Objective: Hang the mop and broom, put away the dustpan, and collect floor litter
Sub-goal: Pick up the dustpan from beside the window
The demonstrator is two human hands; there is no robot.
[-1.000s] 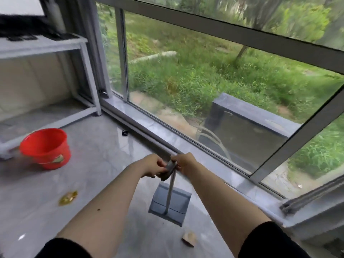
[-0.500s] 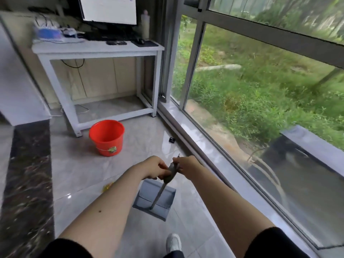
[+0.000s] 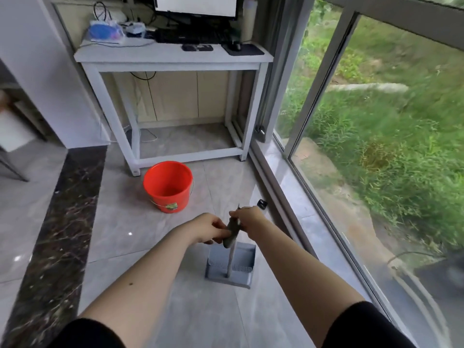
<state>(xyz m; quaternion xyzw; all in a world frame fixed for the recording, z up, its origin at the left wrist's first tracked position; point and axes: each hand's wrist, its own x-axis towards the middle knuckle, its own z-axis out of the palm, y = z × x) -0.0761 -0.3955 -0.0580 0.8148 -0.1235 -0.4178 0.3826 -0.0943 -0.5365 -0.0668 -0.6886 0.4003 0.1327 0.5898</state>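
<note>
A grey long-handled dustpan (image 3: 239, 259) hangs upright just above the tiled floor in front of me. My left hand (image 3: 209, 229) grips the dark top of its handle from the left. My right hand (image 3: 248, 219) pinches the handle's upper end from the right. The pan's comb teeth face me. No mop, broom or litter shows in this view.
A red bucket (image 3: 167, 185) stands on the floor ahead, in front of a white desk (image 3: 173, 59) carrying a monitor and keyboard. A small black object (image 3: 262, 203) lies by the window sill (image 3: 296, 204). Sliding glass windows run along the right. A dark marble strip (image 3: 62, 222) crosses the floor at left.
My view has swung left from the window toward the desk and bucket. Both hands have kept hold of the dustpan handle, carrying the pan along; the floor litter has dropped out of sight.
</note>
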